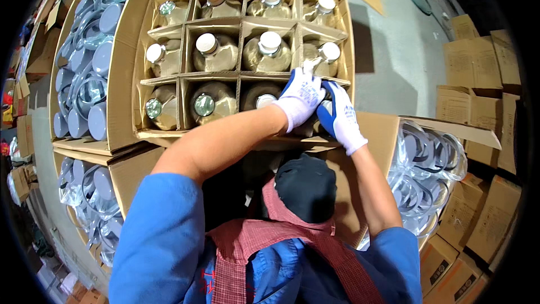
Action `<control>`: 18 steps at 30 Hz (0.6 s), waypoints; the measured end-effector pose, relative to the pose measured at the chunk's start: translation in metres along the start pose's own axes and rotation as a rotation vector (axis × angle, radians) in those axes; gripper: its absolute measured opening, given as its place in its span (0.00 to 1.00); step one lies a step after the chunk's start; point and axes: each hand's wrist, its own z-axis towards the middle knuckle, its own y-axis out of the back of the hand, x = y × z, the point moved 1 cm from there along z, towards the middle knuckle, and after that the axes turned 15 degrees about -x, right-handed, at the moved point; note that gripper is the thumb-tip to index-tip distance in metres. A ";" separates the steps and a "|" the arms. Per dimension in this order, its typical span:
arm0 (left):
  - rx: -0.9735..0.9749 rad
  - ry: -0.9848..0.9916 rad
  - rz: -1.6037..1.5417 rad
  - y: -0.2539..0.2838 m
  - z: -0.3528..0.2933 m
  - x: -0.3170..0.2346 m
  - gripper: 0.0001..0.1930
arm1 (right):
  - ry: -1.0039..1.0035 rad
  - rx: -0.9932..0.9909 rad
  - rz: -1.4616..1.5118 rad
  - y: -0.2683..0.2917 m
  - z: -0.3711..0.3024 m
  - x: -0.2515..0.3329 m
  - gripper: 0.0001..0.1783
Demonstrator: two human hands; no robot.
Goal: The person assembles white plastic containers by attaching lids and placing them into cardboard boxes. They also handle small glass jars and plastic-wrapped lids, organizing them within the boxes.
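Clear round glass bottles stand in the cells of a divided cardboard carton [350, 34]. Most have white caps, such as the capped bottle [264, 50] in the middle row; a few show bare glass mouths, like the uncapped bottle [211, 101] in the near row. Both my hands wear white gloves with blue palms and meet over the carton's near right cell. My left hand [301, 97] has its fingers curled by the cell's far divider; what they hold is hidden. Beside it my right hand [337, 114] closes around the top of a glass bottle [325, 104], mostly covered by the gloves.
An open carton of grey-blue lids and rings [93, 90] stands on the left, with another carton [84, 191] below it. At the right is an open box of plastic-bagged rings [424, 160]. Stacked brown cartons [472, 62] line the far right, beyond the grey floor [391, 50].
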 end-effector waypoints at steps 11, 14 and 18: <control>-0.210 0.887 -0.696 0.180 -0.150 0.147 0.07 | -0.081 0.567 -0.222 -0.027 0.080 -0.025 0.27; -0.133 0.968 -0.348 0.165 -0.264 0.176 0.07 | -0.080 0.635 -0.316 -0.055 0.107 -0.018 0.27; -0.186 1.073 -0.051 0.134 -0.291 0.181 0.10 | -0.030 0.228 -0.181 -0.044 0.087 -0.011 0.14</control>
